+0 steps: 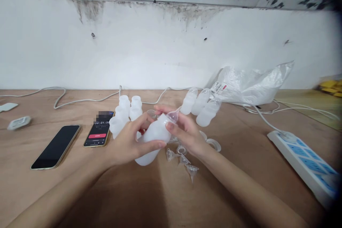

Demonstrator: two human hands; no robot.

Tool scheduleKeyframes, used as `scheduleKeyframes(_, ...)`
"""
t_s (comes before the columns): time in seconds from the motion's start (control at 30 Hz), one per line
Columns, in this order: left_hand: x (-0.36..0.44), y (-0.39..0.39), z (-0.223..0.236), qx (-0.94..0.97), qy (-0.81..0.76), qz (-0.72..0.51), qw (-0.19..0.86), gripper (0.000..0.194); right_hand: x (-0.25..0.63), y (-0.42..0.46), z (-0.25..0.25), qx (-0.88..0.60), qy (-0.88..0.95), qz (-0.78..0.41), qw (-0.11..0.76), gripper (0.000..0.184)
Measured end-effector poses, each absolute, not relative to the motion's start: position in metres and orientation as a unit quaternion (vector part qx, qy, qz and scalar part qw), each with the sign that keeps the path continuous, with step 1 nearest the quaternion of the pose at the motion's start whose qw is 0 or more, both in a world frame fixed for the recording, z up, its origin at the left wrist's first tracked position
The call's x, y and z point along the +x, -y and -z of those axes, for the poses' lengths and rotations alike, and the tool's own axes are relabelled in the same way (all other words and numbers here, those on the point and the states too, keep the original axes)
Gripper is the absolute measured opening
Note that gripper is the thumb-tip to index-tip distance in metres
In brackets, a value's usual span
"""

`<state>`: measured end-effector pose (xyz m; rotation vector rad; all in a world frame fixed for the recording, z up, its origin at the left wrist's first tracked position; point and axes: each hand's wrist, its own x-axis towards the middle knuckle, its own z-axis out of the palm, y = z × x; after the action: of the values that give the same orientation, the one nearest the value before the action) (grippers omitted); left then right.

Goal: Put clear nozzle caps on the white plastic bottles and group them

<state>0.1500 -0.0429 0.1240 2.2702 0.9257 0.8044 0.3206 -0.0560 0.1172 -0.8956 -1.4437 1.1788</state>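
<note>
My left hand (128, 139) is wrapped round a milky white plastic bottle (155, 133), which leans with its mouth up and to the right. With fingers and thumb, my right hand (188, 131) grips a small clear plastic funnel (173, 115) at the bottle's mouth, its narrow stem pointing away to the upper right. Whether the funnel is fastened to the bottle, I cannot tell. Below my right hand lie several loose clear funnels (191, 171) and clear rings (213, 145). Part of this pile is hidden behind the hand.
Several white bottles (124, 105) with no tops stand behind my left hand. Farther right, white bottles with clear tops (202, 101) stand before a plastic bag (251, 83). Two phones (56, 146) lie left, a power strip (304, 164) right. White cables (88, 100) run along the wall.
</note>
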Motion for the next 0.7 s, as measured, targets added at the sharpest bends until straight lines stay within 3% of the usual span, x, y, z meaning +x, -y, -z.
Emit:
scheduleKeyframes(0.07, 0.150, 0.043, -0.129, 0.814, -0.326, -0.297, 0.377, 0.026, 0.323, 0.054, -0.117, -0.300, 0.607, -0.531, 0.509, 0.040)
scheduleKeyframes(0.17, 0.150, 0.045, -0.129, 0.793, -0.328, -0.313, 0.408, 0.025, 0.323, 0.053, -0.112, -0.257, 0.587, -0.561, 0.524, 0.039)
scheduleKeyframes(0.27, 0.152, 0.048, -0.125, 0.808, -0.351, -0.322, 0.347, 0.031, 0.318, 0.053, -0.106, -0.268, 0.559, -0.567, 0.543, 0.042)
scheduleKeyframes(0.5, 0.158, 0.050, -0.109, 0.842, -0.443, -0.298, 0.074, 0.037, 0.308, 0.055, -0.100, -0.326, 0.545, -0.523, 0.568, 0.039)
scheduleKeyframes(0.63, 0.154, 0.047, -0.117, 0.825, -0.464, -0.312, 0.087, 0.036, 0.316, 0.049, -0.103, -0.341, 0.617, -0.476, 0.526, 0.046)
scheduleKeyframes(0.7, 0.149, 0.046, -0.125, 0.804, -0.475, -0.340, 0.110, 0.036, 0.324, 0.046, -0.106, -0.370, 0.708, -0.383, 0.464, 0.059)
